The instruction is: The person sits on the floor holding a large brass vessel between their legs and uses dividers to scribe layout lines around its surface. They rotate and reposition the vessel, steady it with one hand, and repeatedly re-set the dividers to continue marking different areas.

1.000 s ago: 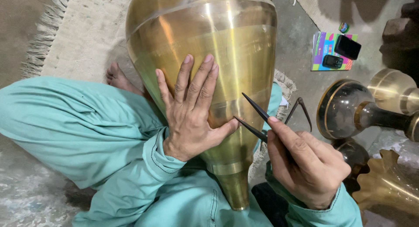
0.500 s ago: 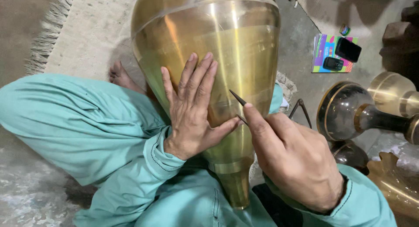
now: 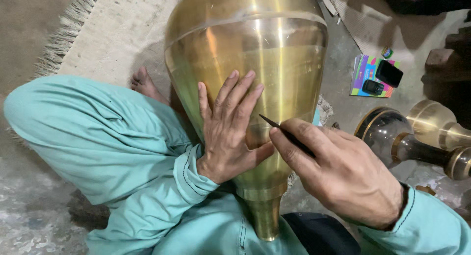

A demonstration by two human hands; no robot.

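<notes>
A large brass vessel [image 3: 255, 54], wide at the far end and tapering to a narrow neck near me, lies across my lap. My left hand [image 3: 230, 127] rests flat on its polished side, fingers spread. My right hand [image 3: 338, 171] pinches a thin dark pointed metal tool [image 3: 277, 127], its tip set against the brass just right of my left thumb. My teal sleeves and trouser leg [image 3: 98, 142] frame the vessel, and a bare foot [image 3: 144, 83] shows at its left.
More brass pieces [image 3: 417, 137] lie on the floor at the right. Two dark phones rest on a colourful booklet [image 3: 375, 76] beyond them. A fringed pale rug [image 3: 108, 29] covers the floor at the upper left.
My right hand has moved left and closed its grip on the tool, bringing the point onto the brass. The vessel has shifted slightly; my left hand stays flat on it.
</notes>
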